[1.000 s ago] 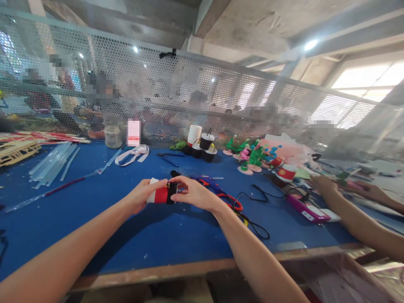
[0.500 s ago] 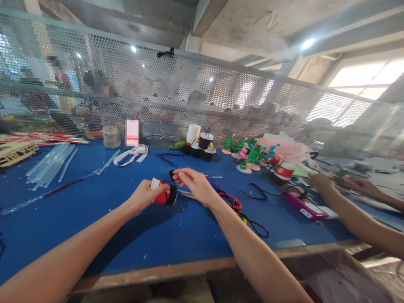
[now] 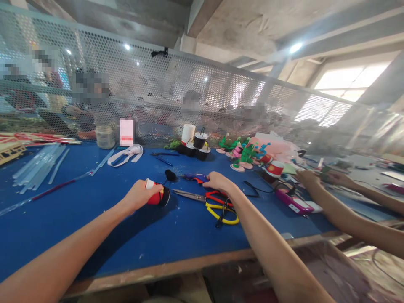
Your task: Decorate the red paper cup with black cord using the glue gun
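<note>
My left hand (image 3: 139, 195) is wrapped round a small red paper cup with a black base (image 3: 158, 196), held on its side just above the blue table (image 3: 94, 219). My right hand (image 3: 218, 182) rests further right, fingers curled over the blue glue gun (image 3: 195, 178). Red-and-yellow handled scissors (image 3: 212, 199) lie just in front of that hand. A small black pompom (image 3: 170, 175) sits beyond the cup.
A co-worker's two hands (image 3: 311, 179) work at the right beside a pink device (image 3: 292, 200). Black cups (image 3: 199, 145), green foam flowers (image 3: 244, 153), clear glue sticks (image 3: 36, 166), a white ribbon (image 3: 126, 154) and a jar (image 3: 104, 136) line the mesh fence.
My right hand has left the cup and moved right to the glue gun. My left hand keeps the cup, now lowered and turned on its side.
</note>
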Available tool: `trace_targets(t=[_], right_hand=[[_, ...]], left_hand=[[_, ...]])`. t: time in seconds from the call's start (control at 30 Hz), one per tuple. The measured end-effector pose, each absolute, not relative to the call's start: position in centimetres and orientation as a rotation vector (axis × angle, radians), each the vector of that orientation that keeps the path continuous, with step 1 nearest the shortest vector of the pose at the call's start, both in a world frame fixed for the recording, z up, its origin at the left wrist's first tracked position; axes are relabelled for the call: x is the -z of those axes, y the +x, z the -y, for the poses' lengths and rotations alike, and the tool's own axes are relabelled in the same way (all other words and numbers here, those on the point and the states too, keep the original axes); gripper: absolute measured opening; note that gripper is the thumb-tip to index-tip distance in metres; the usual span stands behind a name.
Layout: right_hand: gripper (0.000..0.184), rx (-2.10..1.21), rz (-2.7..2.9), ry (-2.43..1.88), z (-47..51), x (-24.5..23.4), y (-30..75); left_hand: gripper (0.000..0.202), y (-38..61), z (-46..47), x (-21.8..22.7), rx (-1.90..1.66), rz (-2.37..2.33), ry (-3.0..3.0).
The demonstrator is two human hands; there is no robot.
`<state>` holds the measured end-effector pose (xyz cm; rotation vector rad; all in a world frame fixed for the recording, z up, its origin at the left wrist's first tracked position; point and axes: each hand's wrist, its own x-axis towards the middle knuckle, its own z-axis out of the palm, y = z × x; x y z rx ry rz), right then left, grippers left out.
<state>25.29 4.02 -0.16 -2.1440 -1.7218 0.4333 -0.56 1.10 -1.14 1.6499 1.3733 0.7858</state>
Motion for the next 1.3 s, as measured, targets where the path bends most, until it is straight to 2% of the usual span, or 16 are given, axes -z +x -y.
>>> trace_targets(t=[0.1, 0.23, 0.33, 0.43, 0.7, 0.83, 1.13, 1.3], right_hand=[[0.018, -0.511, 1.656, -2.147, -4.3, 0.9, 24.7], [0.008, -0.576, 1.544, -2.022, -3.7, 0.0, 24.3], [0.015, -0.644, 1.466, -1.778, -2.6, -1.4, 24.0], [0.013, -0.876, 1.368, -1.414, -1.1, -2.3, 23.1], [0.017, -1.083, 1.627, -1.283, 2.4, -1.0, 20.1], [0.014, -0.999, 1.77, -1.392, 3.2, -0.7, 20.0], [0.019, -0.508, 2.006, -1.423, 4.1, -0.4, 19.2], [0.022, -0.431, 2.072, -1.402, 4.2, -0.1, 19.2]], left_hand=[[0.037, -0.6, -1.2, 1.1, -0.766, -1.376, 1.665], [0.037, -0.7, -1.4, 1.2, -0.764, -1.368, 1.648], [0.038, -0.8, -1.5, 1.3, -0.772, -1.368, 1.634], [0.039, -0.8, -1.6, 1.5, -0.77, -1.397, 1.628], [0.036, -0.7, -1.6, 1.0, -0.814, -1.351, 1.451], [0.033, -0.6, -1.4, 0.8, -0.82, -1.348, 1.42], [0.032, -0.5, -1.4, 0.7, -0.823, -1.392, 1.399], [0.031, -0.5, -1.3, 0.7, -0.835, -1.355, 1.375]])
